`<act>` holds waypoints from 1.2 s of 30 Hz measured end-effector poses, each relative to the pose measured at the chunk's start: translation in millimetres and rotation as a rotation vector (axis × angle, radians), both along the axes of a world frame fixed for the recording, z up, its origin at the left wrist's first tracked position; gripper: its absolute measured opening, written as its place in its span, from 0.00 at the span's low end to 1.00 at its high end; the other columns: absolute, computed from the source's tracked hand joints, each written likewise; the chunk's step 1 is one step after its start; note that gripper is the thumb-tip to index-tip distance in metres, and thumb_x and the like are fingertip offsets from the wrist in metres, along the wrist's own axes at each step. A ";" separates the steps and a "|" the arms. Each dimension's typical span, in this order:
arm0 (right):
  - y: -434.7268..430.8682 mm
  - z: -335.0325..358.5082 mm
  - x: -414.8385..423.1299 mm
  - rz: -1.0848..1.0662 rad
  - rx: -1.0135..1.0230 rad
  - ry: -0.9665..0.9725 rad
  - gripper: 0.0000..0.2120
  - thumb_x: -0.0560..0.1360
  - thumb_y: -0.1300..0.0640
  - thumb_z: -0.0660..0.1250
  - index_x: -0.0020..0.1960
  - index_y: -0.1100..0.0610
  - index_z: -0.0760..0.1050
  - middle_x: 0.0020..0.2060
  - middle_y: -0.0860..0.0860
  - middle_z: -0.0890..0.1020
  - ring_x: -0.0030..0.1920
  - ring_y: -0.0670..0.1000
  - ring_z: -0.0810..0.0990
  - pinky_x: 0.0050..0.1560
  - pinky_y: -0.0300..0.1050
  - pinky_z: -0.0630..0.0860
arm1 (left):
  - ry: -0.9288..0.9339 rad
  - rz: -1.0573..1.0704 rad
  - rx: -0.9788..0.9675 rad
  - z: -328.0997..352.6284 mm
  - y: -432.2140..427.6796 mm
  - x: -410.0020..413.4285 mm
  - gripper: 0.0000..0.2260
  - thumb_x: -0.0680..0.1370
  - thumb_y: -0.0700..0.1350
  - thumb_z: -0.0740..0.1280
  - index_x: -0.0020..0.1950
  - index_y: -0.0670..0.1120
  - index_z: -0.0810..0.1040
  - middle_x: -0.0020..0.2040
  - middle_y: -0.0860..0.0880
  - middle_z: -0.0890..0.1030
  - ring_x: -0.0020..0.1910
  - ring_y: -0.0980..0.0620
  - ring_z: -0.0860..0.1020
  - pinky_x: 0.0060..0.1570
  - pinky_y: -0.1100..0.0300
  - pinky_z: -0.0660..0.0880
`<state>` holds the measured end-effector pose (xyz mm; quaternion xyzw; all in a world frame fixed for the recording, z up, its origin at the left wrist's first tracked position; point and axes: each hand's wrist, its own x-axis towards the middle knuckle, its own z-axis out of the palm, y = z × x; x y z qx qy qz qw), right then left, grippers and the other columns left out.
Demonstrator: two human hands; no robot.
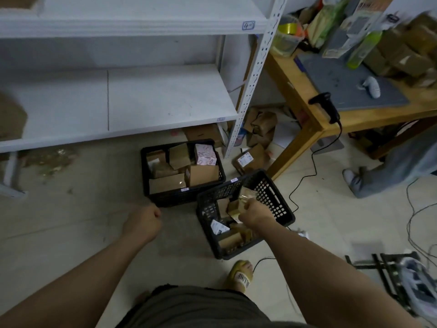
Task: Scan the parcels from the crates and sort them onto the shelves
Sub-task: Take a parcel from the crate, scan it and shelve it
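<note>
With right hand (255, 213), gripped cardboard parcel (247, 196) over middle of near crate (268, 185); held left hand (144, 221) fisted, empty. Seemingly barely started: far crate (145, 176) full, shelf (165, 95) mostly bare, barcode scanner (327, 107) on table (298, 91) corner.

The slipper (238, 275) strap reads "LINE"; the shelf label (248, 25) shows "4".

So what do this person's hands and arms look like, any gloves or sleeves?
Both are bare. There are no gloves on the left hand or the right hand, and no sleeves, watch or wristband show up to the picture's edge. No rings can be made out.
</note>
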<state>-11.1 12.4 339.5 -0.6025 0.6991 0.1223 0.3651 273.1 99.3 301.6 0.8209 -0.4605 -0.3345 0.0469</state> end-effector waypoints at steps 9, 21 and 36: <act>-92.4 -55.9 -120.7 0.174 0.071 0.007 0.18 0.78 0.46 0.65 0.63 0.56 0.76 0.57 0.56 0.82 0.58 0.58 0.80 0.53 0.46 0.76 | 0.066 0.002 0.093 -20.8 -53.4 -144.4 0.08 0.79 0.42 0.66 0.55 0.43 0.81 0.53 0.44 0.81 0.51 0.46 0.78 0.49 0.56 0.74; -114.2 -67.8 -115.4 0.094 0.226 -0.111 0.18 0.67 0.43 0.65 0.48 0.56 0.70 0.42 0.52 0.76 0.46 0.55 0.76 0.45 0.44 0.71 | 0.242 -0.020 0.216 -44.6 -119.0 -178.5 0.07 0.80 0.39 0.65 0.44 0.47 0.72 0.43 0.50 0.73 0.46 0.51 0.72 0.39 0.60 0.66; -190.4 -183.2 -123.4 0.030 0.280 -0.155 0.21 0.76 0.50 0.69 0.66 0.57 0.73 0.54 0.56 0.80 0.58 0.59 0.79 0.50 0.44 0.71 | 0.449 0.221 0.326 -169.3 -213.3 -205.0 0.05 0.79 0.42 0.71 0.44 0.49 0.77 0.53 0.45 0.80 0.55 0.47 0.78 0.59 0.51 0.77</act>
